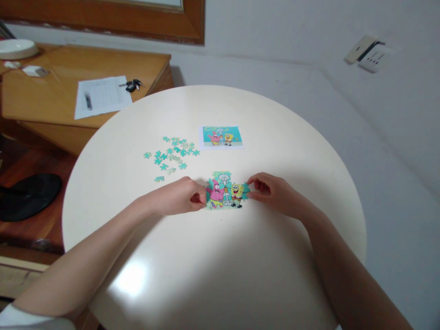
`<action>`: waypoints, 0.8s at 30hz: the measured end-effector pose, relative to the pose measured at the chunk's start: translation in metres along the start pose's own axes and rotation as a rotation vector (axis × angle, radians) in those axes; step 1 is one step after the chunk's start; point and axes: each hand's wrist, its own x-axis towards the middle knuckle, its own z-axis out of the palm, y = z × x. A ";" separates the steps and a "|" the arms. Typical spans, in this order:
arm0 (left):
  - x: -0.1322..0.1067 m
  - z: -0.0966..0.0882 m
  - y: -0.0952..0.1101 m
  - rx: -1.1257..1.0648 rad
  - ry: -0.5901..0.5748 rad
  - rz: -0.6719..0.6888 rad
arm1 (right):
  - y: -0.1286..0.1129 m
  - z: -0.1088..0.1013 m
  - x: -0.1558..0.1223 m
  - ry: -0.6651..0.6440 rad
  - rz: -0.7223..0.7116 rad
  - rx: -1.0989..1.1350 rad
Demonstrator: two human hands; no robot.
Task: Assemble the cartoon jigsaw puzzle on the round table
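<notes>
Round cream table, both hands' grips, left hand and right hand, pinching cartoon puzzle; no legible writing.

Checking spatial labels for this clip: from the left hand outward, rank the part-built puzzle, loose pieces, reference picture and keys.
1. Part-built puzzle, touching the left hand on its right.
2. Loose pieces, just beyond it.
3. Reference picture, farther back, to the right.
4. Keys, on the desk behind.
</notes>
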 end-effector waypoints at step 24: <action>0.000 0.000 0.001 0.022 -0.010 -0.020 | 0.000 0.000 0.000 0.008 0.002 0.003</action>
